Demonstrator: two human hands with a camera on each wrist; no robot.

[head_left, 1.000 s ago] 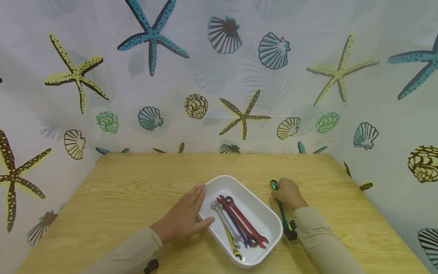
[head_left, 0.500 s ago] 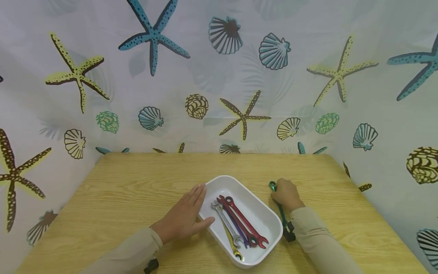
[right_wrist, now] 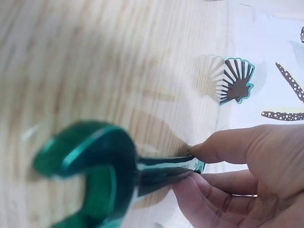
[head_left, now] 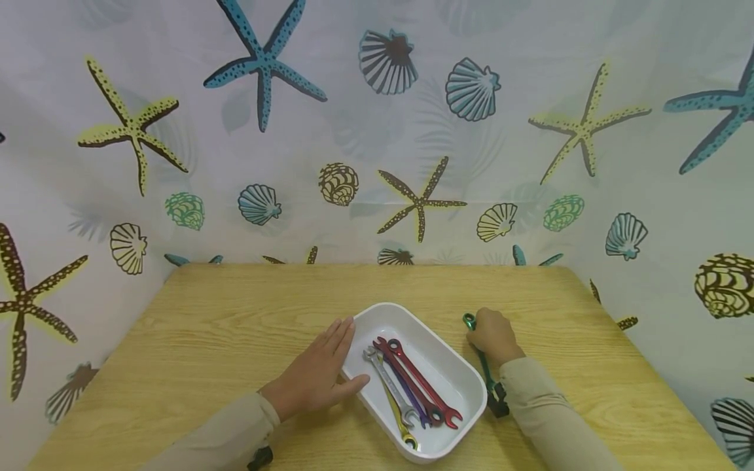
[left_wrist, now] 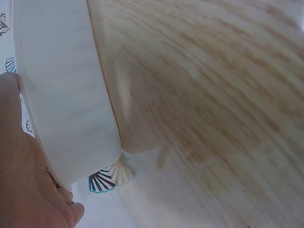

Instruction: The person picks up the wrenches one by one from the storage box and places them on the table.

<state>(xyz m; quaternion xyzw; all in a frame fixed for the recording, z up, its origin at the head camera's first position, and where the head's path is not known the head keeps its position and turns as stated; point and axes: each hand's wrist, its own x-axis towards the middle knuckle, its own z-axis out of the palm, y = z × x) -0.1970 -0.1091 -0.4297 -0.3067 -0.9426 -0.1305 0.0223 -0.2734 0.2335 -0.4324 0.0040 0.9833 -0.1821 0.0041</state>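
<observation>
My right hand pinches a green combination wrench between thumb and fingers, just right of the white tray. In the right wrist view, the wrench's open jaw end points toward the camera. With fingers straight, my left hand rests on the tray's left rim; in the left wrist view it lies along the tray wall. Inside the tray lie two red wrenches, a silver wrench, a purple wrench and a yellow wrench, partly overlapping.
The tray stands on a wood-grain table. Behind and beside the table hangs a white curtain printed with starfish and shells. A dark wrist strap shows below the right hand.
My right hand has shifted very slightly left with the green wrench. The left hand, the tray and the wrenches in it stay where they were.
</observation>
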